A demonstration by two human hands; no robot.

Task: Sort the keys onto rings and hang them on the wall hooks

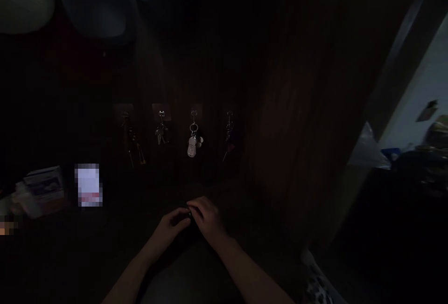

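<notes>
My left hand and my right hand meet low in the middle of the head view, fingertips nearly touching. Both are closed in a pinch around a small dark thing with a faint glint; the dim light hides what it is. Beyond them, bunches of keys hang in a row from wall hooks. These include a small bunch of metal keys, a ring with a pale fob, a dark bunch with a reddish tag and a dark bunch with a yellowish tip.
To the left stand a box, a white bottle and a blurred-out white item. Caps hang at the upper left. A brown wooden panel rises at the right; past it is a clear plastic bag.
</notes>
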